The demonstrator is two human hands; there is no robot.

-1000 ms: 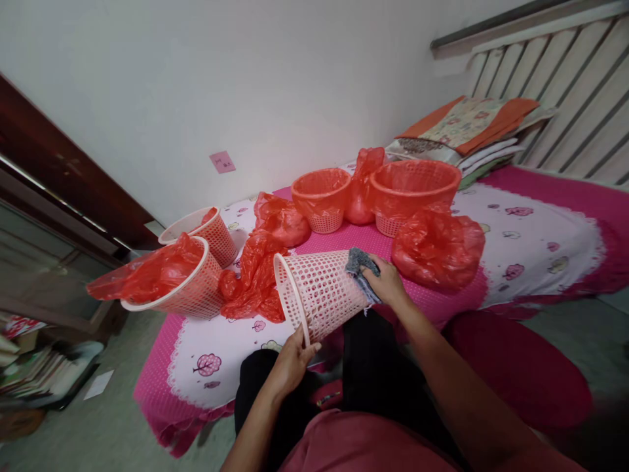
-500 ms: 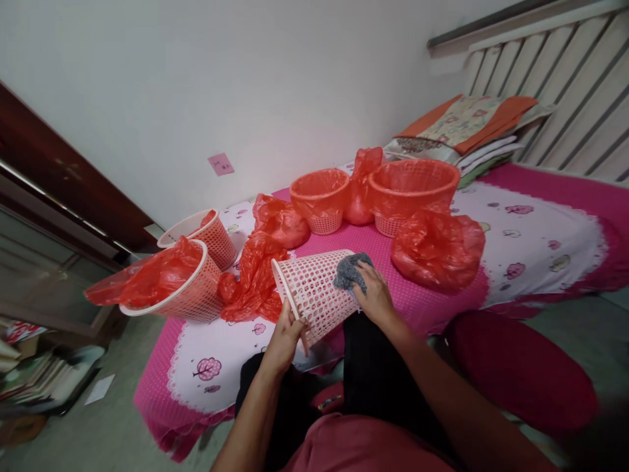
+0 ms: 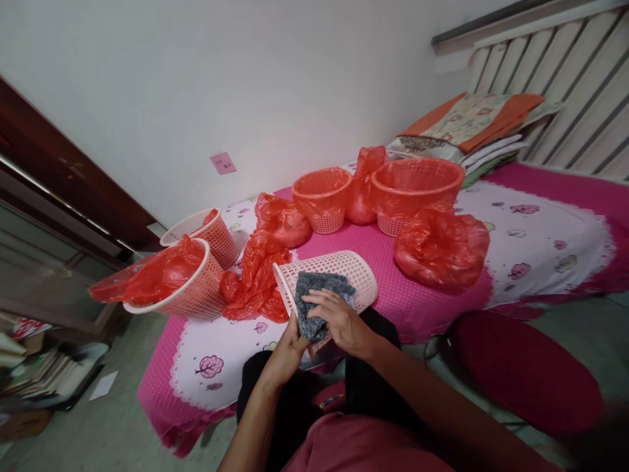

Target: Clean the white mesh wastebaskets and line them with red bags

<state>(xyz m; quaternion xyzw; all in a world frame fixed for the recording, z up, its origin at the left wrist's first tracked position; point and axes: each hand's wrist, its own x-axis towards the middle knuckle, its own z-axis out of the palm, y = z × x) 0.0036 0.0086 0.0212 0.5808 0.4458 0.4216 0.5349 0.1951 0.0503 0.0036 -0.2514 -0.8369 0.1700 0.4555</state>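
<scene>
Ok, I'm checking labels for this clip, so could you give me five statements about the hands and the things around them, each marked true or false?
1. The right hand rests on a gray cloth against the held basket. True.
2. The left hand holds that basket by its closed base. False: it holds the basket at the rim.
3. The held basket is tipped over, its opening facing the left of the picture. True.
4. The round seat at the right is bright blue. False: it is dark red.
5. The upright basket nearest the folded fabrics has red plastic over its rim. True.
</scene>
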